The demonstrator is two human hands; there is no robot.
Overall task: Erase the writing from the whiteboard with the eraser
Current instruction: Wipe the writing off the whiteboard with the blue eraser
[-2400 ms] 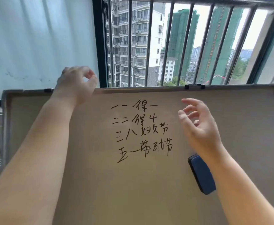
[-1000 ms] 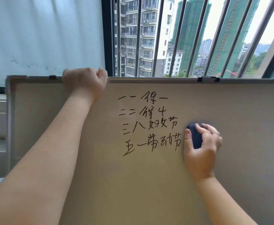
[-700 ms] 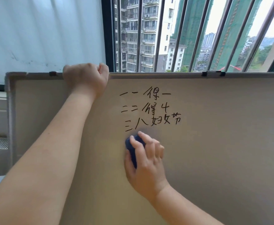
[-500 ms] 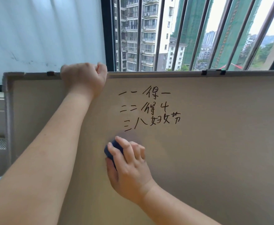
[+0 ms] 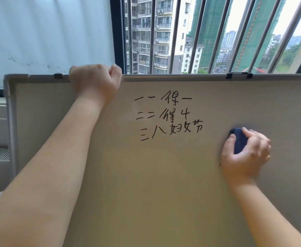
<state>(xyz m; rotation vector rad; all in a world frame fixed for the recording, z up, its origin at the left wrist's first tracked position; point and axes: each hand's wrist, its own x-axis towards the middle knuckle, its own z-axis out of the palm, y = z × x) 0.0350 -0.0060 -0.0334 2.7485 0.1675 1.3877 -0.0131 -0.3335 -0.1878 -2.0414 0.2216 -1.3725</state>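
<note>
Mid-erase, by the look of it: three lines of black writing (image 5: 169,116) left on the whiteboard (image 5: 146,175), sitting in its upper middle, with bare surface below them. Right hand (image 5: 245,154) wrapped around the dark blue eraser (image 5: 238,140), thumb on the near side and fingers curled over the far side, pad seemingly pressed to the board just right of the third line and roughly level with it; not possible to tell how hard. A tiny dark speck (image 5: 220,164) visible beside the heel of that hand, perhaps leftover ink. Left hand (image 5: 96,82) clenched over the top edge of the frame, fingers hooked behind and out of sight, steadying the board against the barred window (image 5: 182,36). Judged step: lined up for a leftward pass across the bottom remaining row. Next move calls for steady flat pressure, a sweep from the last character to the first strokes at the left, then the same for the two rows above, with the grip on the frame kept firm to stop the board rocking.
</note>
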